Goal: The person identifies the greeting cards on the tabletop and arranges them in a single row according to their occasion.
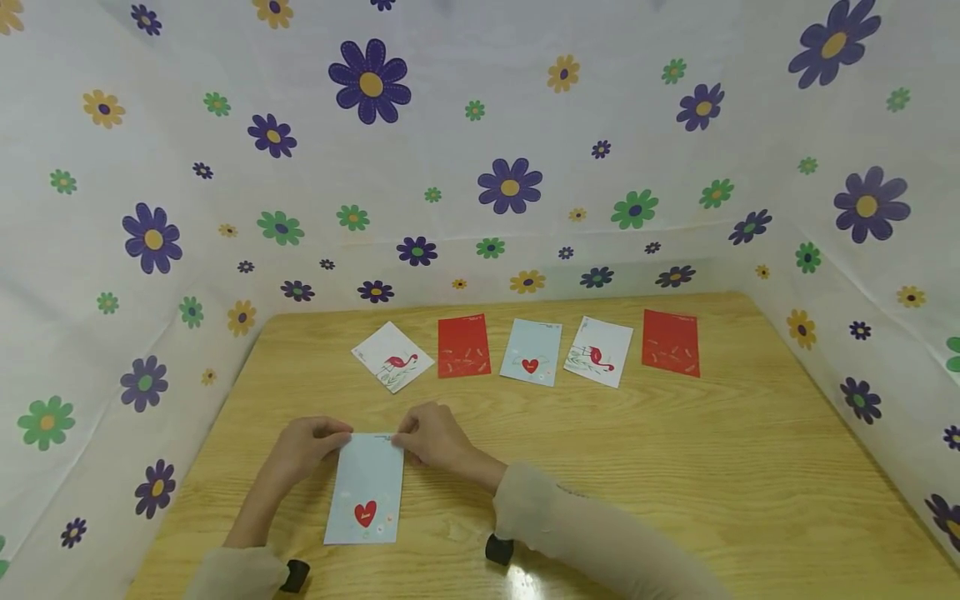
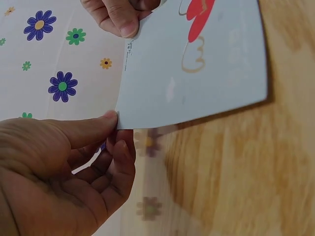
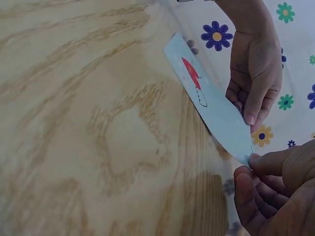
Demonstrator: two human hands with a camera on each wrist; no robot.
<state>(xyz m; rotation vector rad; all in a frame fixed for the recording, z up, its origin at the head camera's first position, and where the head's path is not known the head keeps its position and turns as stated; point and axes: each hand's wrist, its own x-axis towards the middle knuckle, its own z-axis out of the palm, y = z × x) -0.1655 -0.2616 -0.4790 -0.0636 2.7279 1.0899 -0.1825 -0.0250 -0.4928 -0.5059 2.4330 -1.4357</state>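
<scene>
Around me hang white sheets printed with purple, green and yellow flowers, closing in the space behind and to both sides of my hands. Under my hands is a pale wooden counter with a plain grain.

Beyond my hands, well apart from them, five cards lie in a row on the counter: a white card with a flamingo straight ahead of my left hand, then a red card, a light blue card with a red heart, a second white flamingo card, and another red card farthest to the right.

Between my hands is a light blue envelope with a red heart, its long side running towards me. My left hand pinches its far left corner between thumb and fingers, and my right hand pinches its far right corner the same way. In the wrist views the far end is lifted off the wood, while the near end reaches down towards the counter.
</scene>
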